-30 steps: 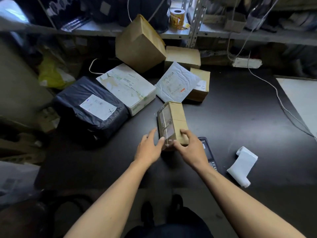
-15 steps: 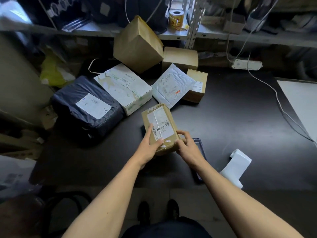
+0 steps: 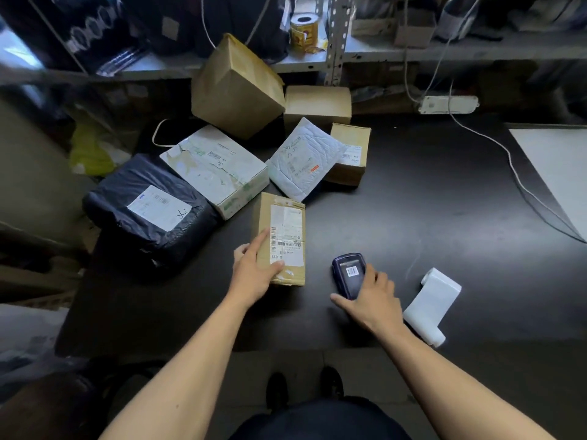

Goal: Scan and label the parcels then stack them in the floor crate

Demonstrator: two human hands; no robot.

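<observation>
A small brown parcel (image 3: 282,217) lies flat on the black table (image 3: 428,217), its white shipping label facing up. My left hand (image 3: 254,274) holds its near left corner, thumb on the label and fingers down the left side. To the right, my right hand (image 3: 370,296) closes round a dark handheld scanner (image 3: 347,271) that lies on the table, thumb at its near left and fingers along its right side. A white label roll (image 3: 435,300) lies just right of that hand.
Behind the parcel lie a black bagged parcel (image 3: 146,211), a white box (image 3: 216,169), a bubble mailer (image 3: 301,160) and three brown boxes (image 3: 235,87). A shelf with a tape roll (image 3: 303,33) runs along the back. A power strip (image 3: 448,104) and cable cross the right side.
The parcel went from standing on edge to lying flat, label up. My right hand left it and moved right onto the scanner. My left hand stayed on the parcel.
</observation>
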